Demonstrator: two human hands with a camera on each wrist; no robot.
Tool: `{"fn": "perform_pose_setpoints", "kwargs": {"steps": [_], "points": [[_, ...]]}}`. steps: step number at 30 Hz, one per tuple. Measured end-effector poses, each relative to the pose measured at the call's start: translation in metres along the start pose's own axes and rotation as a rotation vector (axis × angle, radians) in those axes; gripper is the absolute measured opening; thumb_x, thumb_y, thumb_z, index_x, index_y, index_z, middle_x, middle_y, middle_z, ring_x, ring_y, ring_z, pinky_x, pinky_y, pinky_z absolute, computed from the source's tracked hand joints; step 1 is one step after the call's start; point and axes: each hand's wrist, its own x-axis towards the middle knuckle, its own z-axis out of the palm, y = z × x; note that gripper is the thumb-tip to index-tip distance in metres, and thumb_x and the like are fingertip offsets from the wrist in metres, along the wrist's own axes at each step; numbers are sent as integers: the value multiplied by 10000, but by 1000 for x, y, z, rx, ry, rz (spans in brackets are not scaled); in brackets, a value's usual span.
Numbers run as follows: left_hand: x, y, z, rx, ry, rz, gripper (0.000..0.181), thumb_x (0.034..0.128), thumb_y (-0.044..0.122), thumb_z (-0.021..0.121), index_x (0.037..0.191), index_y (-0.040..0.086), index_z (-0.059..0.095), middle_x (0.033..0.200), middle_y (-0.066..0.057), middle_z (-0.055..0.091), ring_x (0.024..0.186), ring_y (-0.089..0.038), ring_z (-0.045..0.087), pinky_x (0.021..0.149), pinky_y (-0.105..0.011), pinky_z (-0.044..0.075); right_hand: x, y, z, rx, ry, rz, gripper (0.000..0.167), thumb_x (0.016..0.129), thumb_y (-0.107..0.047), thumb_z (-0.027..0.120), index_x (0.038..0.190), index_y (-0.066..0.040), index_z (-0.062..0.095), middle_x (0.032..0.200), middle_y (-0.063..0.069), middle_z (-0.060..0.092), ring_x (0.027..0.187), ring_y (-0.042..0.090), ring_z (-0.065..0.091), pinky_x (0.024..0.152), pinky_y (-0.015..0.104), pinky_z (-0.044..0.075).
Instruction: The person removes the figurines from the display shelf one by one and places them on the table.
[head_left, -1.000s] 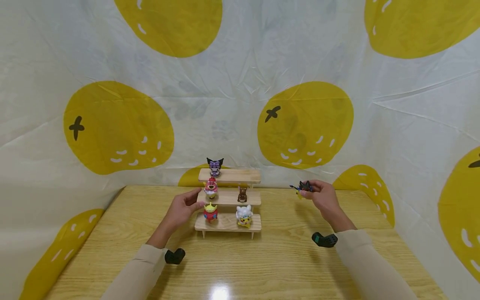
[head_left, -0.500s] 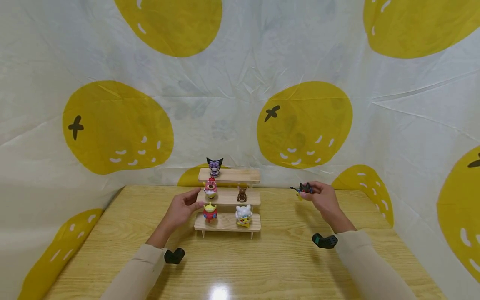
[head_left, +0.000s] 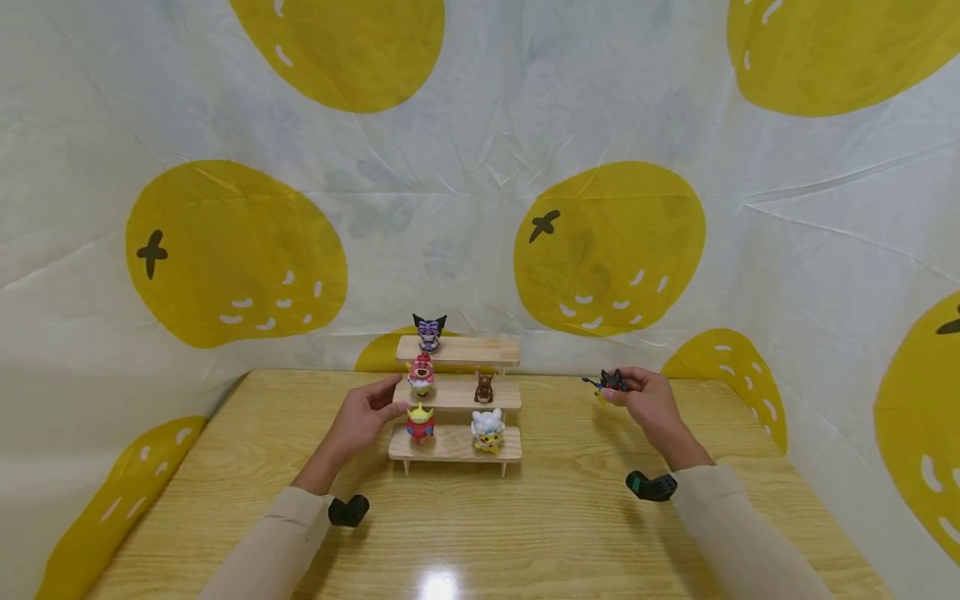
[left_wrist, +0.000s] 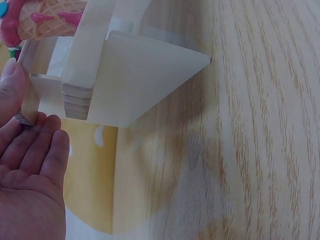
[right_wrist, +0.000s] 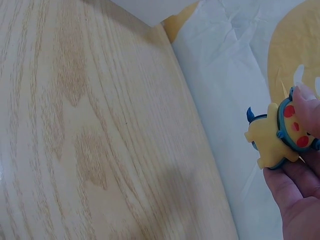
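A three-tier wooden display stand stands on the table. My left hand grips the left end of its middle tier; in the left wrist view the thumb lies on one side of the board and the fingers on the other. Off to the right, my right hand pinches a small yellow figurine with a dark pointed-ear hood, red cheeks and a dark blue tail. It is held above the table, tilted, with its head partly behind the thumb.
On the stand are a black-and-purple figurine on top, a pink bear figurine and a brown figurine in the middle, and a red-and-green figurine and a white-hooded figurine below. A lemon-print cloth hangs behind.
My right hand has dropped very slightly and shifted a touch rightward with the yellow figurine, which has turned a little. The left hand and the stand have stayed put.
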Motion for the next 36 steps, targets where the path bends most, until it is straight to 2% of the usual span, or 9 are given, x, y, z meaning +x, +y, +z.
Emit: {"fn": "perform_pose_setpoints", "kwargs": {"steps": [13,27,36], "points": [[2,0,-1,23,5,14,607,1026,177,675,1561,-2,453,1607,-189,465,1487,-348,466,1153,-495,469,-1,6,2,-3,2,23,456,986,-85,721,1400,59,597,1333,224,704,913,-64,655,809,90,543],[2,-1,-2,16,13,-3,613,1019,177,686,1561,3,458,1598,-189,478,1481,-342,477,1153,-478,466,-5,9,7,2,18,18,439,978,-76,729,1376,67,612,1279,195,734,901,-58,651,796,99,548],[2,-3,-1,-16,15,25,623,1009,153,701,1547,-39,453,1592,-216,467,1471,-369,475,1143,-481,478,-3,11,7,17,34,52,453,972,-50,726,1398,54,610,1234,130,760,885,-69,655,787,112,558]]}}
